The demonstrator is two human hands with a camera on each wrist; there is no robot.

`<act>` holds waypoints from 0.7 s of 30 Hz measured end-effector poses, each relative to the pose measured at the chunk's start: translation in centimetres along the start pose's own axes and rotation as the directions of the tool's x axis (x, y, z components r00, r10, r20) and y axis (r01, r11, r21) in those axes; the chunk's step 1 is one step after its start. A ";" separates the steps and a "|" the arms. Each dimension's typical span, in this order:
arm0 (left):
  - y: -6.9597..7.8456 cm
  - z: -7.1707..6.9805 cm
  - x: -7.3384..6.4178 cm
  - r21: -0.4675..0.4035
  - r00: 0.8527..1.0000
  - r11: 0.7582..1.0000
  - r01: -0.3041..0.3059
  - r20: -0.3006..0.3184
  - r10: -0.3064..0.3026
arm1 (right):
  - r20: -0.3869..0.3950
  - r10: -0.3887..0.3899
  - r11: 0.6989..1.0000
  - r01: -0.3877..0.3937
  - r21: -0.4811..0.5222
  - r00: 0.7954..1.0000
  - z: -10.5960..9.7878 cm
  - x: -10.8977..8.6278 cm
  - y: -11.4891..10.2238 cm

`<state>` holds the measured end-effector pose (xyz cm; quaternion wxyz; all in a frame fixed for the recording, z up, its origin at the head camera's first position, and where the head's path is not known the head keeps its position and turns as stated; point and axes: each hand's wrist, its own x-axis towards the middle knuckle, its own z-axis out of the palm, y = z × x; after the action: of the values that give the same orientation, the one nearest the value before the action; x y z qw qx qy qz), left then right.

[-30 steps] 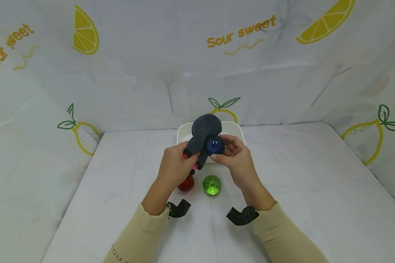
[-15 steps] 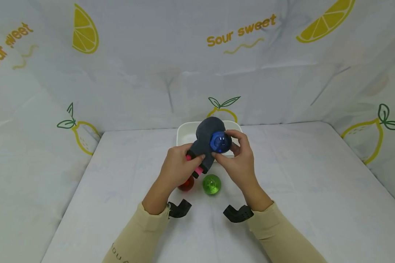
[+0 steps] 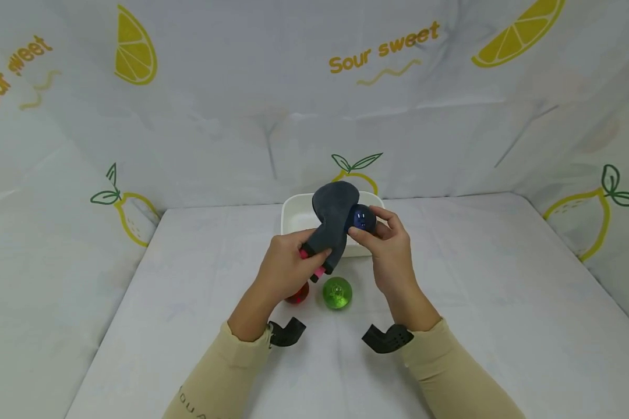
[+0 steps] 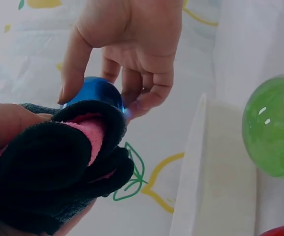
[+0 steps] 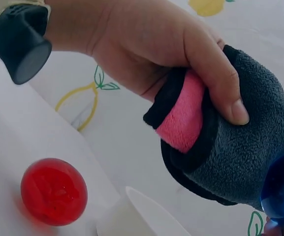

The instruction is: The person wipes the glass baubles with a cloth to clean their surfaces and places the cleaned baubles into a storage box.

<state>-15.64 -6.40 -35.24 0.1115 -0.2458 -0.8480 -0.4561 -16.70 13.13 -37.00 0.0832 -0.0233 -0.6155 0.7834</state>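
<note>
My left hand (image 3: 285,269) grips a dark grey cloth with a pink lining (image 3: 331,224) (image 4: 58,167) (image 5: 230,147), held up over the table. My right hand (image 3: 385,244) pinches a blue glassy ball (image 3: 361,218) (image 4: 95,93) (image 5: 279,194) against the cloth's right side, thumb and fingers curled round it. Below the hands a green ball (image 3: 338,293) (image 4: 274,125) rests on the table. A red ball (image 3: 297,295) (image 5: 53,191) lies beside it, partly hidden by my left hand.
A white rectangular dish (image 3: 293,215) stands behind the hands near the back wall. A lemon-print white sheet (image 3: 503,291) covers the table and the walls around it. Black wrist mounts (image 3: 385,338) sit on both beige sleeves.
The blue ball has gone up and to the right, from the front of the cloth to its right edge. The cloth has tilted with it. The red and green balls have stayed put.
</note>
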 end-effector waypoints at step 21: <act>0.0 -0.3 0.4 0.005 0.964 0.967 0.254 0.079 -0.254 | -0.059 -0.197 0.978 0.201 0.061 0.979 0.4 -0.3 0.2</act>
<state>-15.98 -6.48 -34.92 0.0177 -0.1532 -0.8751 -0.4588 -16.45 12.61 -37.07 0.1783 0.0206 -0.5860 0.7902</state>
